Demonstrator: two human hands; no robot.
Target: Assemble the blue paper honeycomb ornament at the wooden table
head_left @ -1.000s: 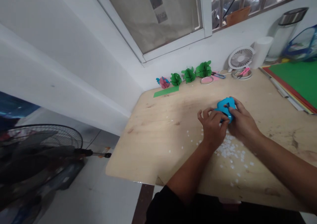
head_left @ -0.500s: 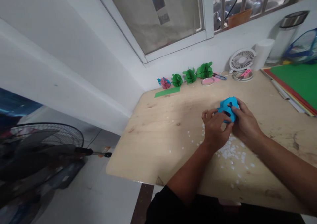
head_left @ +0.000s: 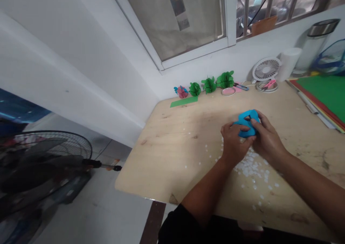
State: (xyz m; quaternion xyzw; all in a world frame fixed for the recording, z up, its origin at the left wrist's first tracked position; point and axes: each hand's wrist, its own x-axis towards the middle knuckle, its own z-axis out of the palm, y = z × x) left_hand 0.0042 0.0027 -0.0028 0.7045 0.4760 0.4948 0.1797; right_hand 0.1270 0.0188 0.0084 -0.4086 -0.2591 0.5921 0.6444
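Blue object: a bright blue, rounded, plastic-looking object (head_left: pixel 245 127) with a dark slot in its upper face is held between both hands over the right half of the tabletop; whether it is also supported by the wood cannot be told.
Left hand: the object's near left side is pinched by the left hand (head_left: pixel 234 140), with the thumb placed below and the fingers bent over the edge.
Right hand: the object's right side is gripped by the right hand (head_left: pixel 267 133), its thumb laid on the upper face beside the slot; the other fingers are mostly hidden.
Flakes: small white flakes (head_left: pixel 250 167) are scattered on the tabletop, most thickly below the hands, with a few strewn to the left.
Tabletop: a pale, wood-grained tabletop (head_left: pixel 161 147) is set against the white wall.
Paper row: along the wall, a pink-and-blue folded-paper figure (head_left: pixel 182 92) is followed rightward by three green folded-paper figures (head_left: pixel 209 85); a flat green paper strip (head_left: pixel 184 102) is laid in front.
Back right: a small white round fan (head_left: pixel 266 69) is stood beside a white cylinder (head_left: pixel 289 64).
Right edge: large coloured paper sheets (head_left: pixel 323 93) are stacked, green uppermost.
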